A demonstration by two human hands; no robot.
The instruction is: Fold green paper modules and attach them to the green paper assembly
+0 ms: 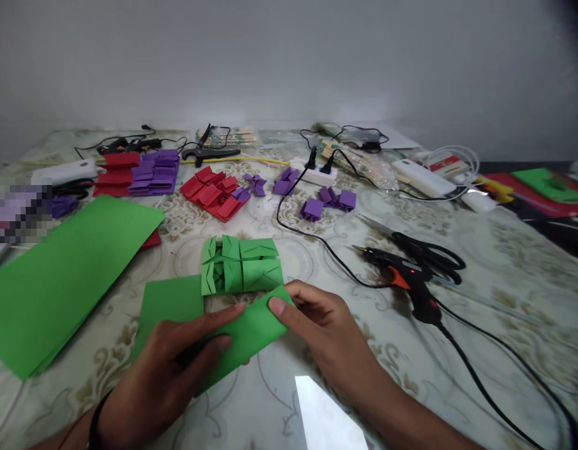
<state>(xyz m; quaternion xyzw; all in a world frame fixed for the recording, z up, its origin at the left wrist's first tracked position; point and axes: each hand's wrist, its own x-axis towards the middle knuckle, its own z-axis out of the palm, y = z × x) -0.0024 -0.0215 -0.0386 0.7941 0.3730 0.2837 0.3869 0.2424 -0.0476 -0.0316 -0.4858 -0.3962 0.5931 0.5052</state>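
Floral tablecloth (251, 412), fingers (218, 319) on paper (252, 334)

Plain green paper (254, 330) slants up rightward between left hand (164, 369) and right hand (329, 322).

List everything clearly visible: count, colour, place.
held paper: 1, green, front centre
flat paper: 1 visible, green, front left
large sheets: several, green, left
folded green paper: several, green, centre
folded red paper: several, red, back left
folded purple paper: several, purple, back
glue gun: 1, black and orange, right
scissors: 1, black-handled, right
power strip: 1, white, back centre
stick packs: 2+, clear, back
white devices: 2+, white, back
black tools: 2+, black, back left
cables: several, mostly black, scattered
tablecloth: 1, patterned, pale, underneath
left hand: 1, black wristband, on held paper
right hand: 1, on held paper
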